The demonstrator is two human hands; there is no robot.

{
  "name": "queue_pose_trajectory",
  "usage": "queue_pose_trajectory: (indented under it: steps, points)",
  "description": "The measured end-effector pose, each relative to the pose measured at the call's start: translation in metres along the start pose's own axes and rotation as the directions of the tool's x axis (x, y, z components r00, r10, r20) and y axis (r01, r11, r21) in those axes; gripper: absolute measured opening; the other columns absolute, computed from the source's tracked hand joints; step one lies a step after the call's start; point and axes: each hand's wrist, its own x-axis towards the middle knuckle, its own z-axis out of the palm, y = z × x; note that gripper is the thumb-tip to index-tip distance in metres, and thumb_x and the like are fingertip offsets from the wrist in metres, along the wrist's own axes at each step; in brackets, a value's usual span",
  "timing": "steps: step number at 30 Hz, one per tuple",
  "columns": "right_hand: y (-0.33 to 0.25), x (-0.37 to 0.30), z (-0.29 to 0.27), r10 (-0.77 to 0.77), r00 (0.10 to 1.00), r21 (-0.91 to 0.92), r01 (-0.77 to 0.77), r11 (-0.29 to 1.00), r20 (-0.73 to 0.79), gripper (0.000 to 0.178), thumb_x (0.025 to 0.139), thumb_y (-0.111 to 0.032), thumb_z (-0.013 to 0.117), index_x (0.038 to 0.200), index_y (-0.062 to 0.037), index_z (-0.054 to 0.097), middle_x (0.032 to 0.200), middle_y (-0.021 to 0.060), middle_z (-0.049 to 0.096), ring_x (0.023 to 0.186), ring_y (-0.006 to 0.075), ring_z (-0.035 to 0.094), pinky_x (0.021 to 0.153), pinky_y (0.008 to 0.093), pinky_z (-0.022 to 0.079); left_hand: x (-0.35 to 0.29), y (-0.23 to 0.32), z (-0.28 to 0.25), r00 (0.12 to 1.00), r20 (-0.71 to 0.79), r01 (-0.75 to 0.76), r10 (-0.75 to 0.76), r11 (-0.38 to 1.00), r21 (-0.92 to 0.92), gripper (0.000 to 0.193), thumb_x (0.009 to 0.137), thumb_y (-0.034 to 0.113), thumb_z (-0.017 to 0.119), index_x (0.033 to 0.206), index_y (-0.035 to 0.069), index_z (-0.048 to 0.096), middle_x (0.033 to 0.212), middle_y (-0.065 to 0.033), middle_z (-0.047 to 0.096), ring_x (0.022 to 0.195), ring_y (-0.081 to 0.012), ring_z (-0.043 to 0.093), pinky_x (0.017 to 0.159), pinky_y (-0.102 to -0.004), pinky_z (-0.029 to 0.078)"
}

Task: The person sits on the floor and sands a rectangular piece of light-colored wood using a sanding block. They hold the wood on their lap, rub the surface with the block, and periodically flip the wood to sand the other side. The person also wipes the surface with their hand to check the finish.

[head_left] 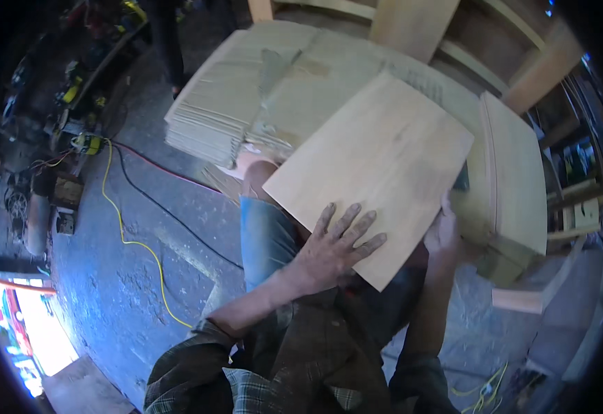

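A pale, flat wooden board (384, 159) lies tilted across my lap, its far part over a cardboard-covered surface. My left hand (332, 252) rests flat on the near face of the board, fingers spread. At the board's right edge, my right hand (443, 231) grips it from the side; most of those fingers are hidden beneath. Flattened cardboard (301, 90) covers the surface beyond, its layered edges showing at the left. To the right of the held board sits another pale wooden panel (519, 165) with a raised edge.
A yellow cord (139, 243) and a black cord (170, 214) run over the grey concrete floor (94, 276) on the left. Wooden framing (412, 27) stands at the back. Tools and clutter line the far left, and a person's legs (167, 41) show behind the cardboard.
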Motion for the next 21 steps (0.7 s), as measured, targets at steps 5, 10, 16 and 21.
queue_pose_trajectory:
  steps: [5, 10, 16, 21]
  points:
    - [0.000, -0.058, -0.003, -0.139, 0.988, -0.143, 0.147, 0.979, 0.070, 0.039, 0.097, -0.020, 0.049, 0.131, -0.0018, 0.044, 0.126, 0.0121, 0.055, 0.111, 0.0235, 0.056, 0.091, 0.0388, 0.048, 0.002, -0.032, -0.026, 0.994, -0.072, -0.102, 0.087, 0.961, -0.258, 0.064, 0.080, 0.049, 0.065, 0.130, 0.012, 0.053, 0.137, -0.0192, 0.043, 0.131, -0.0368, 0.036, 0.107, -0.0536, 0.026]
    - [0.024, -0.093, -0.024, -0.032, 0.997, -0.276, 0.013, 0.961, -0.066, 0.039, 0.098, -0.023, 0.047, 0.130, -0.0008, 0.043, 0.120, 0.0106, 0.057, 0.097, 0.0195, 0.063, 0.079, 0.0336, 0.054, 0.002, -0.068, -0.016, 0.884, -0.324, 0.335, -0.337, 0.940, -0.064, 0.038, 0.082, 0.031, 0.067, 0.109, 0.004, 0.061, 0.109, -0.0198, 0.057, 0.107, -0.0382, 0.053, 0.092, -0.0477, 0.041]
    - [0.046, -0.094, -0.030, -0.068, 0.980, -0.252, 0.019, 0.968, -0.185, 0.040, 0.099, -0.025, 0.046, 0.132, -0.0019, 0.042, 0.124, 0.0111, 0.055, 0.106, 0.0199, 0.060, 0.088, 0.0345, 0.051, 0.006, -0.113, -0.005, 0.748, -0.278, 0.599, -0.603, 0.793, -0.108, 0.036, 0.086, 0.036, 0.062, 0.102, 0.004, 0.064, 0.099, -0.0218, 0.061, 0.097, -0.0409, 0.058, 0.081, -0.0485, 0.046]
    - [0.057, -0.090, -0.009, -0.057, 0.969, 0.008, 0.061, 0.998, -0.240, 0.044, 0.101, -0.030, 0.039, 0.135, -0.0021, 0.040, 0.134, 0.0116, 0.049, 0.120, 0.0234, 0.050, 0.103, 0.0388, 0.041, 0.011, -0.118, -0.002, 0.725, -0.107, 0.661, -0.681, 0.731, -0.173, 0.043, 0.090, 0.043, 0.054, 0.085, 0.002, 0.067, 0.078, -0.0220, 0.065, 0.079, -0.0399, 0.063, 0.075, -0.0484, 0.049]
